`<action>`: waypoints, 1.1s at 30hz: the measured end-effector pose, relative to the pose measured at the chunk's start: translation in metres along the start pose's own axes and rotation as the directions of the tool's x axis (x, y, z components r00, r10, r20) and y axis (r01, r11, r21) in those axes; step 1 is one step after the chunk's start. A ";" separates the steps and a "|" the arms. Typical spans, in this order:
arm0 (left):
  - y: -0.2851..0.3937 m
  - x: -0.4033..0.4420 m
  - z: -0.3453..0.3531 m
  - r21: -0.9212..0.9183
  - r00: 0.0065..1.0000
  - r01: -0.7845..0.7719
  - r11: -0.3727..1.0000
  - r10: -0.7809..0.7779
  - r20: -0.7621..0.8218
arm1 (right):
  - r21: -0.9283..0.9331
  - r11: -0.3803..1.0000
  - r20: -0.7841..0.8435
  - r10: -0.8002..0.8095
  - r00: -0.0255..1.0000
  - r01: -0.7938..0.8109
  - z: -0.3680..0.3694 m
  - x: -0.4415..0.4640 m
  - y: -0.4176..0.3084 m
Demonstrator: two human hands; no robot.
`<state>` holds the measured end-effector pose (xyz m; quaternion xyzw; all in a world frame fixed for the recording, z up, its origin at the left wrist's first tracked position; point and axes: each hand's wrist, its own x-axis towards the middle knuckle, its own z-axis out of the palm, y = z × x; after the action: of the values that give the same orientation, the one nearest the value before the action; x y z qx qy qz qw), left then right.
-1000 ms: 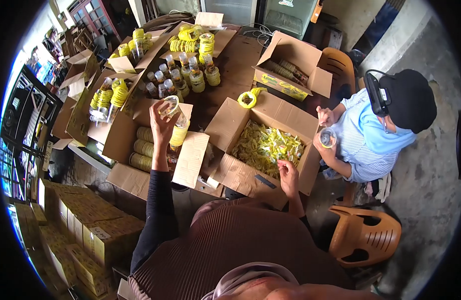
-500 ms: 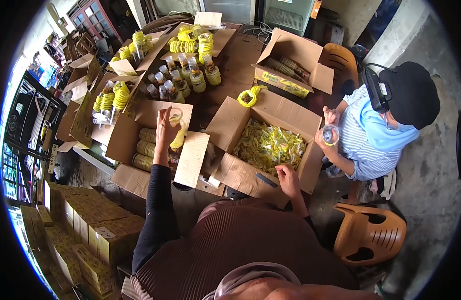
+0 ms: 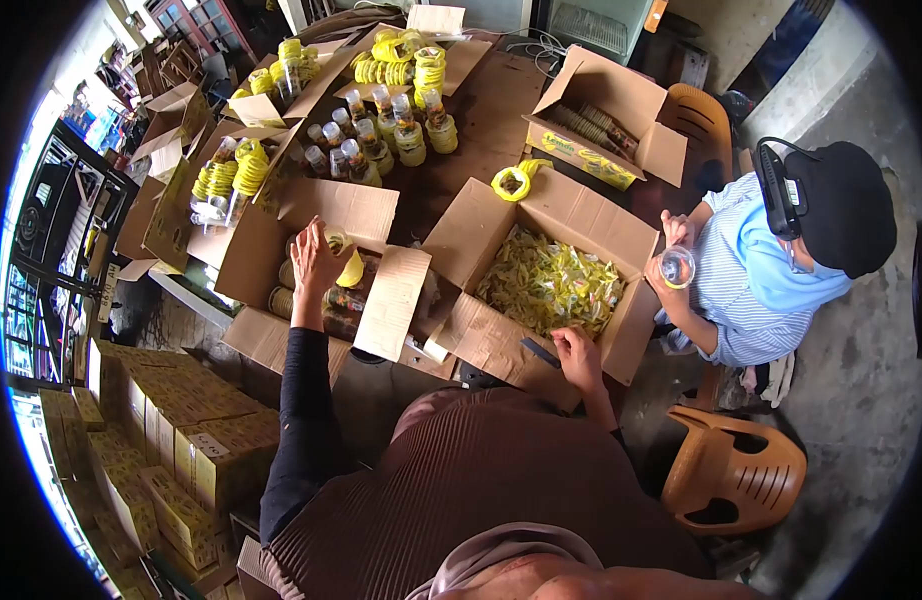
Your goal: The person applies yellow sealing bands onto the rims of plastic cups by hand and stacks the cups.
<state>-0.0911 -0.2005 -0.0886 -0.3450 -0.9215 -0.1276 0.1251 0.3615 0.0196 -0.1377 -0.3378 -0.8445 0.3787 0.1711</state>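
Observation:
My left hand (image 3: 316,262) is over the left cardboard box (image 3: 366,208), its fingers curved round the rim of a clear plastic cup with yellow on it (image 3: 352,269). Stacked cups lie on their sides in that box, partly hidden by my hand. My right hand (image 3: 578,358) rests at the near edge of the middle cardboard box (image 3: 621,225), fingers curled together; whatever they hold, if anything, is hidden. Small yellow packets (image 3: 551,280) fill this box. Beside my right hand, a dark strip (image 3: 539,351) lies on the box's near flap.
Upright stacks of cups (image 3: 405,140) stand at the back of the table. A roll of yellow packaging (image 3: 511,183) sits behind the middle box. To the right, a person (image 3: 771,250) holds a clear cup (image 3: 677,267). An orange chair (image 3: 736,470) and stacked cartons (image 3: 171,420) flank me.
My left hand has come down and nearer to me with the cup, lower over the left box. My right hand stays at the middle box's edge. The view has shifted slightly.

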 end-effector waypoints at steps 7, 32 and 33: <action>0.010 -0.005 -0.017 0.004 0.992 0.015 1.000 -0.016 0.125 | -0.006 1.000 0.007 -0.022 1.000 0.022 0.007 0.003 0.001; -0.017 -0.051 -0.122 -0.969 0.924 0.134 0.206 -0.379 0.048 | 0.014 0.999 -0.112 -0.043 0.993 0.045 -0.008 -0.006 0.002; -0.013 -0.051 -0.119 -0.989 0.955 0.139 0.046 -0.272 0.121 | 0.120 0.992 -0.068 -0.019 0.997 0.027 -0.008 -0.001 -0.006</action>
<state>-0.0452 -0.2791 0.0047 -0.1959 -0.6215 -0.7496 -0.1157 0.3644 0.0199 -0.1279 -0.3294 -0.8178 0.4155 0.2238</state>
